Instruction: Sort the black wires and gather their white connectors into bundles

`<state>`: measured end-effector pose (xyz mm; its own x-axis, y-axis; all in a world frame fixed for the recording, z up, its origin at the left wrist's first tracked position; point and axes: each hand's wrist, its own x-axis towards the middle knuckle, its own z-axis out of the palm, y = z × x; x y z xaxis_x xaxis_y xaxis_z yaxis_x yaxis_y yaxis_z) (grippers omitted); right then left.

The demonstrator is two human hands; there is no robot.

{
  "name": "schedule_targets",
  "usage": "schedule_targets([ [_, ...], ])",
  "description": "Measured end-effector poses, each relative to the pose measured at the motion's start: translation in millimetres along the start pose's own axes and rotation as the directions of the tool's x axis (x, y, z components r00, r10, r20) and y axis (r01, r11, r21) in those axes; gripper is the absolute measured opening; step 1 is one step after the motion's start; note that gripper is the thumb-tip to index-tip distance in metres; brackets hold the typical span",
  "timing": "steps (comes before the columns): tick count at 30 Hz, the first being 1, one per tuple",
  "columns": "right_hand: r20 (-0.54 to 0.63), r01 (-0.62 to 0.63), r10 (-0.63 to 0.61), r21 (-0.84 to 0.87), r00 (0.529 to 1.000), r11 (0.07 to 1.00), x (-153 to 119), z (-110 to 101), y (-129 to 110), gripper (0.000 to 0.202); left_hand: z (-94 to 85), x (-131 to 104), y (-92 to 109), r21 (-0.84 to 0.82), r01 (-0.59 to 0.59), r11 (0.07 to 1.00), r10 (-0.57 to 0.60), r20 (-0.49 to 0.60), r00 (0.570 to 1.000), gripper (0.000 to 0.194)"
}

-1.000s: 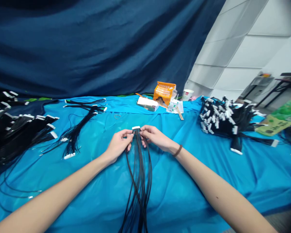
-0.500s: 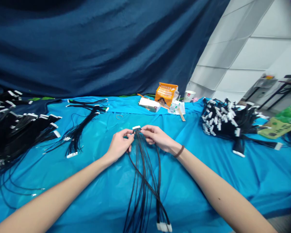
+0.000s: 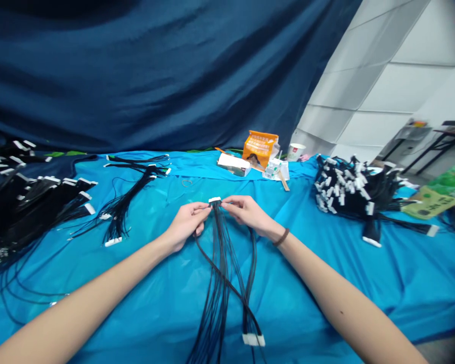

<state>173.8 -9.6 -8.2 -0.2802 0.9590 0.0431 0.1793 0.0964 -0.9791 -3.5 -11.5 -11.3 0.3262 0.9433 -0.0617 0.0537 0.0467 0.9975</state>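
A black wire harness hangs toward me from a white connector held up between my two hands. My left hand pinches wires close to the connector's left end. At its right end, the thumb and fingers of my right hand are closed on wires there. Two bundles, one from each hand, run down to a second white connector near the front. The remaining wires fan out loosely below. The fingers partly hide what they pinch.
Piles of black harnesses with white connectors lie at left and right; a smaller harness bundle lies left of centre. At the back are an orange bag, a box and a paper cup. Blue cloth covers the table.
The lower connector has shifted up and slightly left, and the loose wires have swung left. Both hands keep their pinch near the upper connector, with only small finger movements.
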Motion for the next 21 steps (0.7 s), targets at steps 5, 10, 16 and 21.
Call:
schedule_targets([
  [5, 0.16, -0.161, 0.119, 0.287, 0.98, 0.944, -6, -5, -10, 0.041, -9.3, 5, 5, -0.323, 0.209, 0.923, -0.175, 0.131, 0.976, 0.015],
  [10, 0.248, -0.16, 0.026, 0.537, 0.968, 0.828, -8, -10, -15, 0.053, -14.0, 10, 7, -0.484, 0.243, 0.84, -0.236, 0.076, 0.969, 0.016],
  [16, 0.206, -0.114, -0.006, 0.563, 0.978, 0.819, -8, -10, -13, 0.044, -10.1, 0, 11, -0.341, 0.29, 0.894, -0.224, 0.22, 0.949, 0.009],
  [21, 0.237, -0.141, 0.016, 0.522, 0.971, 0.841, -8, -2, -10, 0.04, -2.8, -10, 12, -0.162, 0.173, 0.972, -0.122, 0.284, 0.951, 0.036],
])
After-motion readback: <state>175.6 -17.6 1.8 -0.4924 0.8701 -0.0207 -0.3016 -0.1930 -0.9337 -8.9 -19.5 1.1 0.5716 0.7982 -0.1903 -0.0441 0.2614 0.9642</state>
